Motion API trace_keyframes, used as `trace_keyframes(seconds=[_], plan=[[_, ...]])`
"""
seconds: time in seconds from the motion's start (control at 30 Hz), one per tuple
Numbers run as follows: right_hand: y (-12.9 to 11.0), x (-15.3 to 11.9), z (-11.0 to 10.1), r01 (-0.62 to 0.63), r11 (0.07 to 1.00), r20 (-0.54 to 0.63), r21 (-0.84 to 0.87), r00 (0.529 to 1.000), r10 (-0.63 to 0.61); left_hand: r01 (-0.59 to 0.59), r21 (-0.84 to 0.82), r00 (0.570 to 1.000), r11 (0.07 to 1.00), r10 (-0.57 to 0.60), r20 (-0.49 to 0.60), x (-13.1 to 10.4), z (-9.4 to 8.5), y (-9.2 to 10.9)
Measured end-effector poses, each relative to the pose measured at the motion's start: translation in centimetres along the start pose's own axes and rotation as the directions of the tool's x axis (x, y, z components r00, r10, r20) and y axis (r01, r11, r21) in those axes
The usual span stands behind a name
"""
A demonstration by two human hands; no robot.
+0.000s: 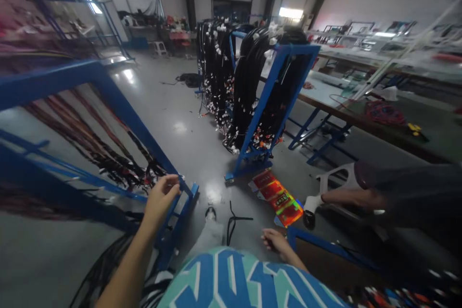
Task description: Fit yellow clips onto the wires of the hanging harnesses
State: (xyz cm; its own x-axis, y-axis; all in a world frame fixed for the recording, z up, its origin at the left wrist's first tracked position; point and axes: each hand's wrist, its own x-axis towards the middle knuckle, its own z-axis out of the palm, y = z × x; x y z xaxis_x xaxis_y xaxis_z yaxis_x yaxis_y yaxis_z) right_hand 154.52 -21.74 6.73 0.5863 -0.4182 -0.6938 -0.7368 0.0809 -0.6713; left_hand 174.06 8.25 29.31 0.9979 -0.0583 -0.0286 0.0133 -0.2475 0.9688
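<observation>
My left hand (161, 198) is raised beside the blue metal rack (124, 110) on the left, its fingers loosely bent and apart from the thumb. Nothing shows in it, and I cannot tell whether it touches the rack. Reddish-brown and black cable bundles (90, 142) hang in that rack near the hand. Low at my right side, my right hand (276, 241) has its fingers curled in, and I see nothing held. On the floor between the hands lies a black forked cable piece (234, 221).
Ahead stands another blue rack (262, 101) hung with black wire harnesses (247, 82). Red and yellow printed packaging (277, 197) lies on the floor. At right, a person's arm (350, 197) is near a white stool (337, 178). A long workbench (364, 120) carries coiled wire (384, 111).
</observation>
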Motion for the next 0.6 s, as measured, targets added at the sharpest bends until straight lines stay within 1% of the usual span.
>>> trace_keyframes(seconds=[0.1,0.2,0.3,0.37,0.43,0.53,0.6], plan=[[-4.3,4.1,1.8,-0.030,0.998,0.030,0.047,0.999,0.028,-0.019,-0.021,0.999,1.000,0.019,0.040,6.5,2.2,-1.0],[-9.7,8.1,3.7,-0.031,0.999,0.034,0.043,0.999,0.030,0.032,-0.044,0.996,0.999,-0.028,0.088,12.7,3.7,-1.8],[-15.6,12.4,5.3,-0.005,1.000,0.037,-0.006,0.999,0.005,0.076,-0.045,0.984,0.996,-0.068,0.163,17.6,4.9,-2.1],[-19.3,15.4,6.3,0.025,0.998,0.041,-0.060,0.999,-0.022,0.106,-0.033,0.975,0.994,-0.098,0.198,19.8,5.5,-2.1],[-22.9,18.4,7.2,0.068,0.990,0.053,-0.121,0.997,-0.062,0.151,-0.026,0.968,0.988,-0.143,0.205,21.3,5.9,-2.2],[-28.0,23.0,8.5,0.153,0.963,0.072,-0.222,0.987,-0.140,0.237,-0.036,0.957,0.971,-0.227,0.179,22.7,6.2,-2.8],[-31.4,26.3,9.5,0.205,0.930,0.084,-0.304,0.979,-0.188,0.308,-0.043,0.941,0.950,-0.298,0.160,23.5,6.1,-3.7]])
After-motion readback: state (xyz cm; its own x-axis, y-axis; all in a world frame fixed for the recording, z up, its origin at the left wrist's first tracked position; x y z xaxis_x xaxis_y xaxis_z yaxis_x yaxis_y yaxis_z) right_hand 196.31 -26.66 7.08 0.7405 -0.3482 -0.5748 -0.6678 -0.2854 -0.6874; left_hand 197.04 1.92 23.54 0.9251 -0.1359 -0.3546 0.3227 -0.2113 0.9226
